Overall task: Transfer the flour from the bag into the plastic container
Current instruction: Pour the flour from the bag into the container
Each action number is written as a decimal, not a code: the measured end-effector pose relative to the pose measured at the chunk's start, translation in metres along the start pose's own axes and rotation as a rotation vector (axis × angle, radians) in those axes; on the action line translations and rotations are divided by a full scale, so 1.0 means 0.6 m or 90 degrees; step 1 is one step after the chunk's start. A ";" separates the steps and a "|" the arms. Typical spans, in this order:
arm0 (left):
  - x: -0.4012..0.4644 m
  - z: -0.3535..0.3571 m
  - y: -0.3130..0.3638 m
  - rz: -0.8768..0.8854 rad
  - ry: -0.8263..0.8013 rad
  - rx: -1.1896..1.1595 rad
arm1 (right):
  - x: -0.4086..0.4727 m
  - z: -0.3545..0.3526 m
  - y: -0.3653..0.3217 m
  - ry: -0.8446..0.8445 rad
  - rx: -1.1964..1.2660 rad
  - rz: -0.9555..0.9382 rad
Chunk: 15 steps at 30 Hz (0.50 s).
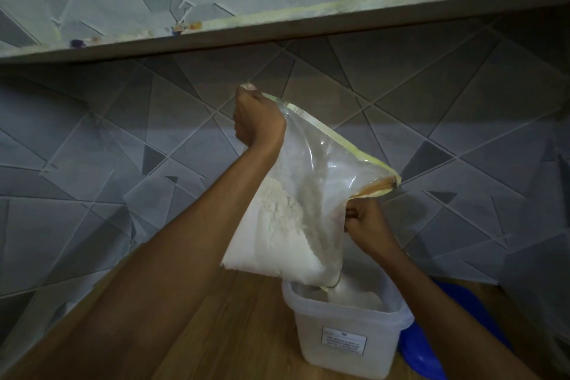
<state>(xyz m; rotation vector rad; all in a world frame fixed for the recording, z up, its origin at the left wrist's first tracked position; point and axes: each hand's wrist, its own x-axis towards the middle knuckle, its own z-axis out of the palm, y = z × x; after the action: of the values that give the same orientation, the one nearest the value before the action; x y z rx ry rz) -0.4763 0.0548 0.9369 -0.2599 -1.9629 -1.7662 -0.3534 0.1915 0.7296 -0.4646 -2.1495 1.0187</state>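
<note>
Two hands support the bag point(308, 194) above the container point(348, 330), which stands on the wooden desk point(234, 324) near the tiled wall point(123, 139). At left, the left hand point(257, 120) is raised high with the forearm extended upward and forward; its grip is clamped on the upper corner of the bag, fingers curled round the gathered plastic beside the yellow seal strip point(336, 136). This high hold tilts the bag so that the flour point(287, 225) slides toward the lowest corner. The flour mass lies mostly in the lower left part of the bag, and a narrow stream leaves the bottom corner and drops into the container, where a mound is already visible. The lowest corner hangs just inside the container rim, which likely limits spillage onto the desk. Further right, the right hand point(367, 222) sits lower, wrist bent, with its grip pinched on the plastic just below the other end of the seal strip; this hold appears to steady the bag and steer the outlet. At far right, a blue lid point(462, 327) lies on the desk, just beside and partly behind the container. A shelf point(277, 28) runs across the wall above.
</note>
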 end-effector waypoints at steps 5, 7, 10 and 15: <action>-0.002 0.000 0.005 0.007 -0.008 0.000 | -0.006 -0.015 0.006 0.123 0.041 0.041; -0.008 0.001 0.006 0.013 -0.008 0.012 | -0.007 -0.012 0.004 0.037 0.022 0.002; -0.009 0.002 0.008 0.017 -0.003 0.013 | -0.001 -0.018 0.007 0.106 0.057 0.039; -0.006 0.001 0.002 0.013 0.003 0.018 | -0.011 -0.025 -0.005 0.087 0.100 0.075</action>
<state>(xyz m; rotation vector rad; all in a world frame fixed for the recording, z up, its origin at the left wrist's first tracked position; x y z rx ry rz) -0.4729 0.0560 0.9364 -0.2654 -1.9734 -1.7243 -0.3384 0.1939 0.7354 -0.5732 -1.9230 1.1761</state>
